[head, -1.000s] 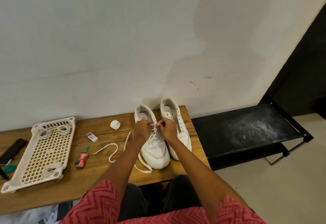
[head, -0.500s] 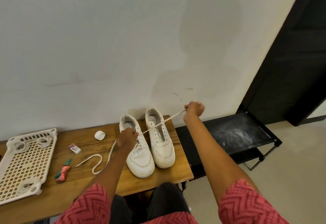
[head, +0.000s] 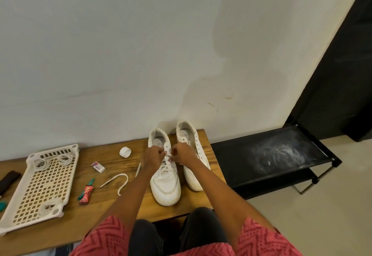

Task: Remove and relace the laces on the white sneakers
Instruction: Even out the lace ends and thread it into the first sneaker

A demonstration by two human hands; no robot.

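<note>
Two white sneakers stand side by side on the wooden table (head: 112, 211), toes toward me. The left sneaker (head: 164, 185) carries a white lace through its lower eyelets. The right sneaker (head: 193, 149) shows bare eyelets. My left hand (head: 152, 158) and my right hand (head: 184, 155) meet over the left sneaker's upper eyelets, each pinching the lace between curled fingers. One loose end of the lace (head: 117, 181) trails in a hook shape across the table to the left of the shoes.
A white perforated tray (head: 38, 187) with coiled cords lies at the left. A white tape roll (head: 125, 152), a small eraser (head: 98, 167) and a red-green tube (head: 86, 192) lie between tray and shoes. A black rack (head: 271, 161) stands right of the table.
My right hand, stretched up and right half a second ago pulling the lace taut, has come back to the left sneaker's eyelets. My left hand stayed on the shoe.
</note>
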